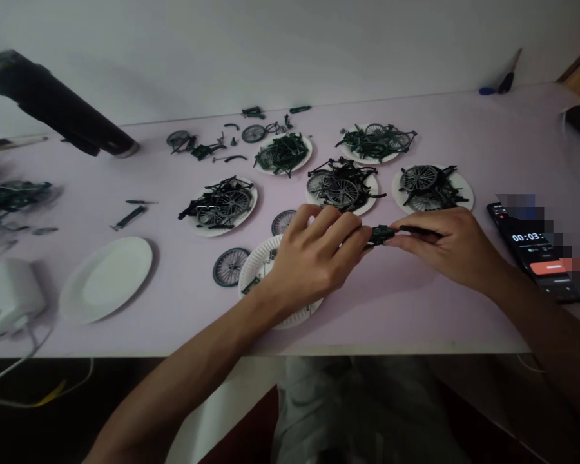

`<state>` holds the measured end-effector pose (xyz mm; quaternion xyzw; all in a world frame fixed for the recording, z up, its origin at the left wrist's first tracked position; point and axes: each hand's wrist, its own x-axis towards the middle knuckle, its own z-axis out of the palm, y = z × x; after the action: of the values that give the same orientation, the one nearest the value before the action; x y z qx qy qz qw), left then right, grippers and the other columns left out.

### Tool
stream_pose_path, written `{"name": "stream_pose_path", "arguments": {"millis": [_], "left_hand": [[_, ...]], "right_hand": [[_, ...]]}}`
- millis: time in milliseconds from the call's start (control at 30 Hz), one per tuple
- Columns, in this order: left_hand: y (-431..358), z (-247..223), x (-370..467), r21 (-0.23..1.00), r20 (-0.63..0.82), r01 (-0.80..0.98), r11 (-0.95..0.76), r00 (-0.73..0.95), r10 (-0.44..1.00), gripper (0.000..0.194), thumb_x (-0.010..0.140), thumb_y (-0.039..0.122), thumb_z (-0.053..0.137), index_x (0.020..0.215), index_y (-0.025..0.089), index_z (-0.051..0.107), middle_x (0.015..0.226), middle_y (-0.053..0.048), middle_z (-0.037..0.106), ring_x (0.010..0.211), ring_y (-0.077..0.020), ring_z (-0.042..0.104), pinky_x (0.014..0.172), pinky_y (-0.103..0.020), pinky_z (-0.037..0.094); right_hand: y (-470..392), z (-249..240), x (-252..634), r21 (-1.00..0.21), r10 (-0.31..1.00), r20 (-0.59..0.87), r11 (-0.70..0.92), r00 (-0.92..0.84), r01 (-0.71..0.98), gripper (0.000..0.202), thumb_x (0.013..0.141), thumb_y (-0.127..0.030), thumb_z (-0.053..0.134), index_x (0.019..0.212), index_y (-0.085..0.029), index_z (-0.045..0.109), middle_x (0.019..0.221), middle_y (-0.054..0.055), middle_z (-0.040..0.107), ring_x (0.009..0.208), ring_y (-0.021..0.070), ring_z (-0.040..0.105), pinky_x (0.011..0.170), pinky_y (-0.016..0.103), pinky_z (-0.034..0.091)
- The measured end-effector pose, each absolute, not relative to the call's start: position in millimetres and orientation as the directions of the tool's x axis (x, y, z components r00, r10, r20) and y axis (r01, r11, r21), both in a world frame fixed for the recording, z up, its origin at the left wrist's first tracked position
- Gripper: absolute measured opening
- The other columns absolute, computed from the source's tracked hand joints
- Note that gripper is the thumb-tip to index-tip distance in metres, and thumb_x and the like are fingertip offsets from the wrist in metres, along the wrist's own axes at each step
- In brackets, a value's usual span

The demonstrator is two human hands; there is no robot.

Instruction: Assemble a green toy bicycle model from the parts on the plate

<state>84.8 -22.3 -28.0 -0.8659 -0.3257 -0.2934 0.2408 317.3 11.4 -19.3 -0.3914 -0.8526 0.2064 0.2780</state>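
Note:
My left hand (pixel 319 251) is closed, its fingertips at one end of a small dark green plastic part (pixel 381 234). From the other side my right hand (pixel 452 248) pinches a thin black piece (pixel 418 231) that meets the green part; its kind is too blurred to tell. Both hands are above the table near its front edge. Under my left wrist lies a paper plate (pixel 251 265) with a few small parts, largely covered by the hand and forearm. A spoked toy wheel (pixel 231 267) rests left of this plate. Another wheel (pixel 283 223) is partly hidden behind my left hand.
Several paper plates farther back hold toy bicycle parts (pixel 232 205) with spoked wheels. Loose pieces (pixel 205 151) lie behind them. At left are a bare white plate (pixel 106 277), a white adapter (pixel 9 296) and a dark cylinder (pixel 72 106). A phone (pixel 536 251) lies at right.

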Motion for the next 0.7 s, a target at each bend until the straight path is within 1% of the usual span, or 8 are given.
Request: {"name": "stream_pose_path", "arguments": {"millis": [100,200,267,333,467,600,700], "left_hand": [[-22.4,-27.9,84.4,-0.224,0.641,0.692,-0.686,0.635,0.431,0.01,0.096,0.021,0.061,0.104,0.016,0.06,0.095,-0.005,0.072,0.079,-0.0191,0.06,0.072,-0.036,0.039],[-23.0,-27.3,84.4,-0.231,0.617,0.663,-0.712,0.666,0.419,0.011,0.096,0.018,0.06,0.106,0.015,0.059,0.097,-0.005,0.072,0.081,-0.0194,0.062,0.073,-0.036,0.039],[-24.0,-26.0,84.5,-0.225,0.608,0.641,-0.734,0.681,0.408,0.011,0.096,0.015,0.059,0.107,0.015,0.059,0.098,-0.005,0.073,0.083,-0.0193,0.063,0.074,-0.036,0.04],[-25.3,-24.2,84.5,-0.213,0.6,0.623,-0.753,0.691,0.402,0.012,0.097,0.012,0.056,0.108,0.016,0.058,0.1,-0.006,0.073,0.083,-0.0191,0.063,0.076,-0.037,0.04],[-27.3,-21.3,84.1,-0.205,0.567,0.597,-0.775,0.718,0.403,0.018,0.098,0.009,0.052,0.114,0.017,0.057,0.102,-0.007,0.072,0.085,-0.0193,0.063,0.081,-0.039,0.042],[-27.8,-20.9,84.2,-0.217,0.544,0.58,-0.785,0.74,0.396,0.018,0.099,0.01,0.05,0.115,0.017,0.057,0.104,-0.008,0.071,0.088,-0.0198,0.062,0.082,-0.039,0.042],[-27.6,-21.6,84.6,-0.227,0.54,0.576,-0.786,0.746,0.39,0.018,0.1,0.01,0.05,0.115,0.016,0.058,0.103,-0.007,0.072,0.087,-0.0192,0.061,0.082,-0.038,0.042]], "right_hand": [[11.9,-17.6,318.4,-0.64,0.828,0.225,0.523,-0.514,0.563,0.027,0.088,-0.042,0.068,0.074,-0.02,0.07,0.069,0.001,0.067,0.065,0.0156,0.059,0.058,0.028,0.04],[12.1,-14.6,319.8,-0.734,0.857,0.069,0.39,-0.511,0.556,0.035,0.082,-0.049,0.073,0.066,-0.02,0.063,0.061,-0.002,0.054,0.059,0.0133,0.047,0.052,0.028,0.031],[11.9,-12.3,320.0,-0.774,0.866,-0.009,0.311,-0.5,0.552,0.039,0.078,-0.049,0.076,0.061,-0.02,0.056,0.059,-0.003,0.045,0.057,0.0122,0.041,0.05,0.028,0.027],[11.6,-10.3,319.5,-0.794,0.871,-0.056,0.258,-0.489,0.55,0.04,0.076,-0.046,0.078,0.06,-0.02,0.051,0.06,-0.004,0.042,0.057,0.0117,0.038,0.05,0.028,0.025],[10.9,-7.8,317.7,-0.806,0.835,-0.127,0.228,-0.536,0.546,0.043,0.075,-0.043,0.077,0.058,-0.02,0.045,0.062,-0.004,0.037,0.057,0.0111,0.035,0.049,0.028,0.023],[9.9,-8.8,316.0,-0.797,0.806,-0.146,0.247,-0.573,0.551,0.041,0.073,-0.045,0.079,0.061,-0.021,0.048,0.061,-0.005,0.037,0.057,0.0114,0.035,0.049,0.028,0.023],[8.3,-10.9,314.2,-0.797,0.809,-0.136,0.254,-0.572,0.548,0.038,0.075,-0.044,0.077,0.062,-0.021,0.049,0.061,-0.005,0.04,0.057,0.0116,0.037,0.049,0.028,0.025]]}}
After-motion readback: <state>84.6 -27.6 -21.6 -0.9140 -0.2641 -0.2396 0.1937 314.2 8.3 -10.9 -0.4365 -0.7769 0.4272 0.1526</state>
